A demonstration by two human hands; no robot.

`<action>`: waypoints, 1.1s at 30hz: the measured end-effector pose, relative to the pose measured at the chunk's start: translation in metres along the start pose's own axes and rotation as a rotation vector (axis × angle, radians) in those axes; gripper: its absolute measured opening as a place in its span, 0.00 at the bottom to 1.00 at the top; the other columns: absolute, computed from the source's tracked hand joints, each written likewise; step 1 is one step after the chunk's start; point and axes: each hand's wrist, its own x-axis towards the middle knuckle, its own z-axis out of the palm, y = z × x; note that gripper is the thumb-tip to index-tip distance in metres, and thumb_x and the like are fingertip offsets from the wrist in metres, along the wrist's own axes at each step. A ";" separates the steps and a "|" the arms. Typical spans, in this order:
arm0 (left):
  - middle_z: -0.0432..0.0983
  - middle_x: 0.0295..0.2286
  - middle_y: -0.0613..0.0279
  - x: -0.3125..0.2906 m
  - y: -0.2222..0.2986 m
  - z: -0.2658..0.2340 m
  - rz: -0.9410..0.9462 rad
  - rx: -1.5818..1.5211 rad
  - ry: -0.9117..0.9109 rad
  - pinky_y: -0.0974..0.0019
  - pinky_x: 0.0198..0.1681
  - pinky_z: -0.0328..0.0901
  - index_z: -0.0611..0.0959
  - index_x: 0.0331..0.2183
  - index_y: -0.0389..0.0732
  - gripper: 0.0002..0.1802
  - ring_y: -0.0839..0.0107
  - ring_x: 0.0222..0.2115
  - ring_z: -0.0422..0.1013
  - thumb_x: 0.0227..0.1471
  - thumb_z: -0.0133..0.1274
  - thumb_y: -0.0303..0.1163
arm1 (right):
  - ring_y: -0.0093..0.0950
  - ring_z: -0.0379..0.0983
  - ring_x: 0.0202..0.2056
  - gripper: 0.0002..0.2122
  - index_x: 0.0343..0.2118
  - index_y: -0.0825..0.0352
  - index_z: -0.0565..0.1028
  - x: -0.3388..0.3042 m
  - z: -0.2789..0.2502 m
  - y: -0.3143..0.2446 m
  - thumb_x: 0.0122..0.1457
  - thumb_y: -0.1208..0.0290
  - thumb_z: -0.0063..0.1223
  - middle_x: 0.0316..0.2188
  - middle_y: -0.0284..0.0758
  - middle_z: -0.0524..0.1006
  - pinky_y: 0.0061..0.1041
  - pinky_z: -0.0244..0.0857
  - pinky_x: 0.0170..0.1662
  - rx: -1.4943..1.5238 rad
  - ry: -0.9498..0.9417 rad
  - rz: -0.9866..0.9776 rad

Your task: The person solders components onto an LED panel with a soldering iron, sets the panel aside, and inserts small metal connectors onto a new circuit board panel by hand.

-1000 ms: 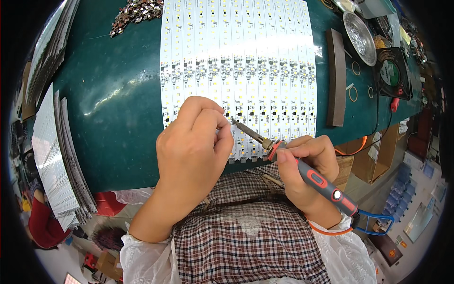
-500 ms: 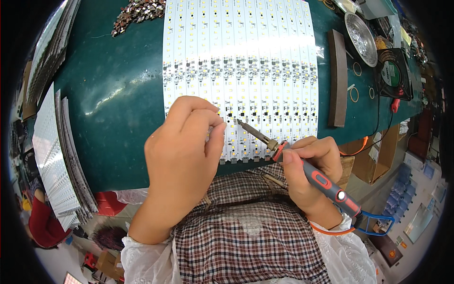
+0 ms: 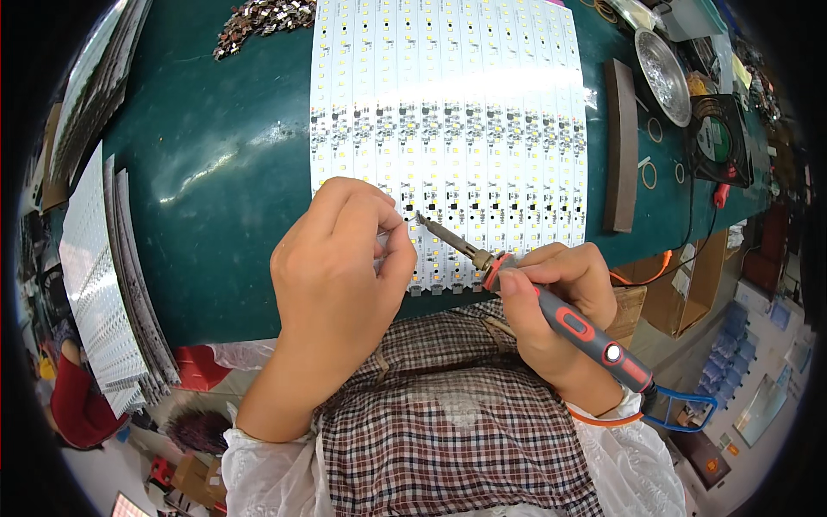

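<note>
A white panel of side-by-side LED circuit strips (image 3: 448,77) lies on the green tabletop before me, with rows of small yellow LEDs and dark chips. My right hand (image 3: 560,297) grips a grey-and-red soldering iron (image 3: 594,340), its tip angled up and left onto or just above the lower part of the strips. Over the panel's lower left, my left hand (image 3: 340,250) is pinched, thumb against fingers, close to the iron's tip. What the pinch holds is too small to make out.
Stacks of LED panels (image 3: 108,284) stand at the left. A heap of small metal parts (image 3: 263,26) lies at the far side. To the right are a brown bar (image 3: 620,146), a metal bowl (image 3: 663,77), rubber bands (image 3: 649,175) and a black fan (image 3: 719,142). An orange cable trails from the iron.
The soldering iron's tip has moved left across the strips, closer to my left fingertips. My left hand stays pinched. The whole view has shifted slightly.
</note>
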 end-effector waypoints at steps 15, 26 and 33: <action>0.75 0.31 0.66 0.001 0.000 0.000 0.041 0.062 -0.027 0.66 0.24 0.67 0.79 0.25 0.39 0.09 0.67 0.22 0.73 0.41 0.64 0.21 | 0.21 0.80 0.27 0.13 0.33 0.69 0.68 -0.004 0.002 -0.001 0.54 0.80 0.67 0.25 0.39 0.80 0.19 0.71 0.26 0.002 0.014 0.017; 0.76 0.31 0.65 -0.002 0.008 -0.013 -0.113 -0.015 -0.047 0.68 0.23 0.67 0.79 0.26 0.40 0.08 0.71 0.19 0.73 0.43 0.63 0.21 | 0.22 0.79 0.28 0.14 0.35 0.69 0.67 -0.005 0.000 0.003 0.55 0.81 0.65 0.27 0.41 0.80 0.20 0.72 0.28 0.016 0.001 -0.010; 0.78 0.31 0.62 -0.005 -0.006 -0.012 -0.053 0.006 0.001 0.75 0.23 0.64 0.78 0.27 0.38 0.08 0.80 0.19 0.68 0.44 0.61 0.17 | 0.20 0.78 0.26 0.13 0.35 0.69 0.68 -0.002 0.006 0.000 0.55 0.80 0.65 0.26 0.39 0.80 0.19 0.70 0.27 0.026 0.011 -0.041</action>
